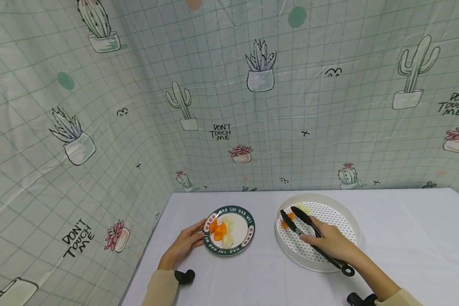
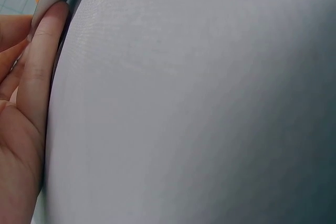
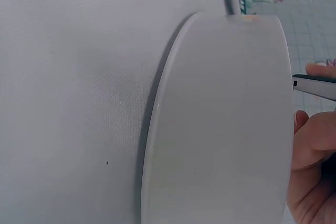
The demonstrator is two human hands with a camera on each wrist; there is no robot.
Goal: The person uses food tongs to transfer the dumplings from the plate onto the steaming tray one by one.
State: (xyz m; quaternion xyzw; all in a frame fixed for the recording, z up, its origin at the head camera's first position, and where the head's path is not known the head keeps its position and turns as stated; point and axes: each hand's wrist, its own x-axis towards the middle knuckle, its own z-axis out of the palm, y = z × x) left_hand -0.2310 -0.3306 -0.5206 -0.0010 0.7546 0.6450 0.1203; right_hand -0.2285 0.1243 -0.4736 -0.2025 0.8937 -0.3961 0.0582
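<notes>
My left hand (image 1: 185,240) holds the left rim of a round plate (image 1: 233,251) with a green lettered border. In the left wrist view, one finger (image 2: 39,72) reaches under the plate's edge. Orange pieces (image 1: 219,230) and pale yellowish pieces (image 1: 228,241) lie on that plate. Over a round white perforated tray (image 1: 342,212), my right hand (image 1: 329,239) grips black tongs (image 1: 321,251). Their arms are spread, with the tips beside an orange piece (image 1: 285,223) and a pale piece (image 1: 303,208) on the tray; contact cannot be told.
A white cloth (image 1: 260,280) covers the table. Behind it and at the left hangs a grid-patterned curtain (image 1: 302,157) printed with potted plants. The tray's tall smooth side wall (image 3: 226,119) fills the middle of the right wrist view.
</notes>
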